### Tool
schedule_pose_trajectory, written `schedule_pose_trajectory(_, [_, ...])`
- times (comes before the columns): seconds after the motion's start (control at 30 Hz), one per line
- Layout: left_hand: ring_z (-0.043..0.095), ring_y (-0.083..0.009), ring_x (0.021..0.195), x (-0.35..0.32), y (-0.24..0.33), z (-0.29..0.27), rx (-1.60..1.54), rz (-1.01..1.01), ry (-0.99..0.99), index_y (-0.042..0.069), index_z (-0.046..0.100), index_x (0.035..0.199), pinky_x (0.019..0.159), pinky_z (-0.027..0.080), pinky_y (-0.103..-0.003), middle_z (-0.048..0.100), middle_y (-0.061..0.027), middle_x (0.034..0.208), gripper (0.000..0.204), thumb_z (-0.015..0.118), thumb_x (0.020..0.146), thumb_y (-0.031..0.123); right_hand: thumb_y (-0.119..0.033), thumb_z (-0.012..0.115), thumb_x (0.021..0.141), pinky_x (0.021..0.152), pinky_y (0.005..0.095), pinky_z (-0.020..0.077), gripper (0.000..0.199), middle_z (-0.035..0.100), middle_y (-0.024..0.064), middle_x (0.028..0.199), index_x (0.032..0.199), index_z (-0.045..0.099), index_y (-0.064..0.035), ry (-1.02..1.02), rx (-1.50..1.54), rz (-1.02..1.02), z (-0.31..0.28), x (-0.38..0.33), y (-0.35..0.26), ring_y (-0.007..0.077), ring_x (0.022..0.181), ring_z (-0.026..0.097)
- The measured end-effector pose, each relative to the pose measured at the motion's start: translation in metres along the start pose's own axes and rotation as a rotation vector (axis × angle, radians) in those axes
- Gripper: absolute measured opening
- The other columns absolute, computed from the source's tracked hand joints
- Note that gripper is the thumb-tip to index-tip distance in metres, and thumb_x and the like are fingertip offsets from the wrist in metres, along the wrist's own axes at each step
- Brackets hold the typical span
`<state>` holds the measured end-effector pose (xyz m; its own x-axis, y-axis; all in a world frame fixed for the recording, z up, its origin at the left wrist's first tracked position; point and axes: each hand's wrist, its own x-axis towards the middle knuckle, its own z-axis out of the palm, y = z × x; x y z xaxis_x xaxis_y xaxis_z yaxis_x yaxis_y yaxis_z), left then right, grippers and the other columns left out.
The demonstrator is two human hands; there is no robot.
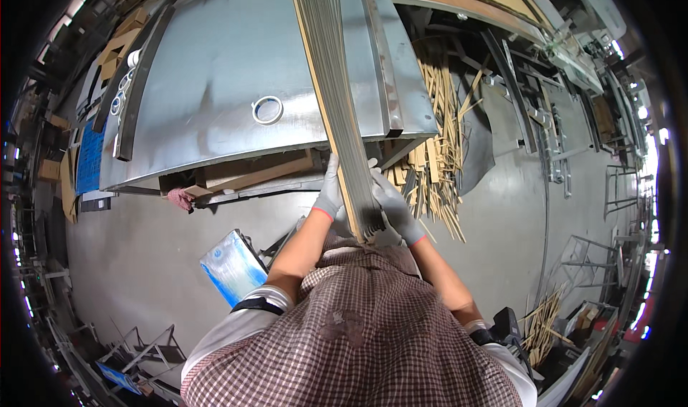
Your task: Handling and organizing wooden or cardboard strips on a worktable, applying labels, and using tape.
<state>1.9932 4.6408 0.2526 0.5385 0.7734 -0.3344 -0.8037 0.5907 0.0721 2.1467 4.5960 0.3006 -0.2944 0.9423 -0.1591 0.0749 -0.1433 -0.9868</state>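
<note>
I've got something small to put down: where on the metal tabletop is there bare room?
Bare tabletop lies between the left bar and the tape, and beyond it toward the far edge. The right side is crowded: strips reach over it beside the right bar.

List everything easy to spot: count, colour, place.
Strip bundle: one, grey and tan, centre
Table: one, silvery, ahead
Tape roll: one, white, on table
Metal bars: two, dark, along table's sides
Small rolls: several, white, by left bar
Crate: one, blue, left of table
Loose strips: many, tan, right of table
Slab: one, blue-silver, left of apron
Apron: one, checked brown-white, bottom
Left hand: one, grey-gloved, bundle's left
Right hand: one, grey-gloved, bundle's right
</note>
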Motion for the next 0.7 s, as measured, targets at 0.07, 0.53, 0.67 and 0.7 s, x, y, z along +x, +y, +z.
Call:
schedule_pose_trajectory(0.07, [0.055, -0.0354, 0.104, -0.005, -0.003, 0.010, 0.011, 0.049, -0.133, 0.004, 0.047, 0.122, 0.091, 0.046, -0.048, 0.052, -0.0204, 0.121, 0.062, 0.044, 0.087, 0.055, -0.017, 0.048, 0.084, 0.101, 0.0294, 0.0312, 0.057, 0.045, 0.0182, 0.130, 0.132, 0.031, 0.0085, 0.072, -0.029, -0.032, 0.002, -0.002, -0.013, 0.0222, 0.122, 0.042])
schedule_pose_trajectory(0.53, [0.059, -0.0291, 0.099, -0.032, -0.016, -0.016, 0.054, -0.034, 0.053, 0.002, 0.051, 0.118, 0.090, 0.046, -0.042, 0.059, -0.0152, 0.111, 0.050, 0.049, 0.088, 0.043, -0.015, 0.061, 0.075, 0.085, 0.0235, 0.0413, 0.057, 0.057, 0.0107, 0.110, 0.124, 0.044, 0.0093, 0.100, 0.191, 0.156, 0.011, -0.052, -0.025, 0.0135, 0.098, 0.054])
schedule_pose_trajectory(0.67, [0.059, -0.0290, 0.099, -0.034, -0.011, -0.014, 0.052, -0.049, 0.030, 0.002, 0.052, 0.118, 0.090, 0.046, -0.042, 0.060, -0.0156, 0.111, 0.051, 0.050, 0.088, 0.043, -0.015, 0.053, 0.081, 0.092, 0.0254, 0.0376, 0.051, 0.055, 0.0132, 0.116, 0.125, 0.044, 0.0100, 0.287, 0.409, 0.110, 0.018, -0.051, -0.008, 0.0167, 0.105, 0.052])
schedule_pose_trajectory(0.7, [0.059, -0.0288, 0.099, -0.036, -0.010, -0.015, 0.052, -0.061, 0.044, 0.003, 0.052, 0.118, 0.090, 0.046, -0.042, 0.060, -0.0156, 0.110, 0.050, 0.051, 0.088, 0.043, -0.014, 0.055, 0.082, 0.091, 0.0262, 0.0392, 0.051, 0.055, 0.0144, 0.116, 0.125, 0.042, 0.0110, 0.313, 0.330, 0.069, 0.021, -0.051, -0.006, 0.0183, 0.104, 0.053])
